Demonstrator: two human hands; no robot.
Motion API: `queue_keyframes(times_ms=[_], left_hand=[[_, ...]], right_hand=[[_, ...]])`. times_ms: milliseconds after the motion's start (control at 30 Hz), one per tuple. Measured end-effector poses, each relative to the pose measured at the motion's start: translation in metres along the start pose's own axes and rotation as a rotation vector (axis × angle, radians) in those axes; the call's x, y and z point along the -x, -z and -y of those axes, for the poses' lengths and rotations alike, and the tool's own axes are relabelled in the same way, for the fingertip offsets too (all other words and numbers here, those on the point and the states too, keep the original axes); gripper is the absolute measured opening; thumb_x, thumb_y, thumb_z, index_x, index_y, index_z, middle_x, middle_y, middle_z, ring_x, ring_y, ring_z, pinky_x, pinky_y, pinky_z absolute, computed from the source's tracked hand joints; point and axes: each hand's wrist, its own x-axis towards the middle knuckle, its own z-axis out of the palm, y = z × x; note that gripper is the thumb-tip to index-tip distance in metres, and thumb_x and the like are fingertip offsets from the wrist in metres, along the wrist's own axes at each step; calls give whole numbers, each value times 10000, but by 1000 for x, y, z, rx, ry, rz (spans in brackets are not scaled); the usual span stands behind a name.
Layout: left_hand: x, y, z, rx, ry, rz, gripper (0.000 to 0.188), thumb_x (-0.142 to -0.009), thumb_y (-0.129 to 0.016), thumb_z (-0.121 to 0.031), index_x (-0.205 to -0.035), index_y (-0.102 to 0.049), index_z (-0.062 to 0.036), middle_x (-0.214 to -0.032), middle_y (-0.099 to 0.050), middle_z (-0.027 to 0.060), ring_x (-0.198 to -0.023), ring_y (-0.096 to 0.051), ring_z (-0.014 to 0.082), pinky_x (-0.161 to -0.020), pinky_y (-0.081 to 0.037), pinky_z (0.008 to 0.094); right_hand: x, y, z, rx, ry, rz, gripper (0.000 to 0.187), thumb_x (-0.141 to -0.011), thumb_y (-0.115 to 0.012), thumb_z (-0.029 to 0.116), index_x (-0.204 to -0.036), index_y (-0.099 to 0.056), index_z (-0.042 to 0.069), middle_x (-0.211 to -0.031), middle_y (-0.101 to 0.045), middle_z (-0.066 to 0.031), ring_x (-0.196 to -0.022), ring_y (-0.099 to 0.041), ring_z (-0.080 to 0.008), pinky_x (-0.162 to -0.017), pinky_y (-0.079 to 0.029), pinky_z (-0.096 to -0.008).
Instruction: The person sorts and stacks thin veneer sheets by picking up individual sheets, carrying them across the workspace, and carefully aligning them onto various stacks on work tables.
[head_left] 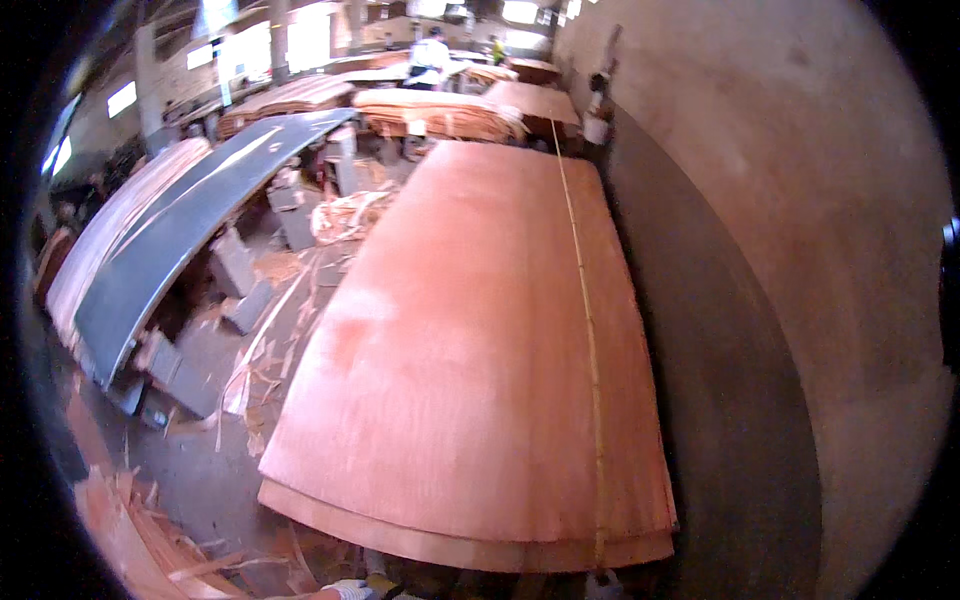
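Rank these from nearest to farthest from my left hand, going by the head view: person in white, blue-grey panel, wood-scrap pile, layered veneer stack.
From the left hand:
1. Wood-scrap pile, low on the left.
2. Blue-grey panel, farther up the left side.
3. Layered veneer stack, well ahead.
4. Person in white, beyond that stack.

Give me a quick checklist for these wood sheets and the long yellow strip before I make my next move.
1. Yellow strip runs lengthwise along the top sheet: ok, nearer its right edge.
2. Strip reaches both ends of that sheet: ok.
3. Top sheet flush with the sheet below at the near end: not ok, the lower one sticks out.
4. Right hand gripping the strip: cannot tell.
5. Left hand free: cannot tell, mostly cut off.
6. Floor at left free of scraps: not ok.
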Motion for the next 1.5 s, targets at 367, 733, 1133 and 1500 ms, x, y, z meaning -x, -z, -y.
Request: queue_keyframes(times_ms=[367,733,1133,1500], left_hand=[[-1,28,183,140,-217,-307,524,-885,-426,-449,-1215,-537,-57,-1218,-557,195,-1129,-518,361,-961,-406,406],[225,243,228,629,-558,-978,528,-904,-475,-439,-1253,-506,-45,-1204,-567,194,-1113,-547,320,-932,-433,384],[322,353,486,470,-160,-1089,356,-874,-557,-315,-1112,-596,-52,-933,-630,216,-840,-616,374,-732,-499,392],[443,419,714,1088,14,-962,440,-905,-531,-352,-1231,-551,-57,-1083,-625,104,-1010,-573,240,-865,-449,333]], right_hand=[[-280,214,-14,2678,954,-1201,120,-790,-650,135,-793,-555,62,-518,-449,-13,-396,-438,-149,-370,-382,-300],[-417,662,-47,3029,99,-658,249,-902,-576,186,-717,-457,70,-593,-461,-14,-501,-417,-99,-448,-365,-262],[-644,959,26,2791,-58,-484,218,-937,-525,281,-952,-467,71,-725,-580,-80,-566,-573,-186,-498,-505,-319],[-672,1273,81,2761,-496,-981,208,-938,-486,185,-1051,-355,70,-661,-516,-88,-479,-567,-242,-385,-466,-340]])
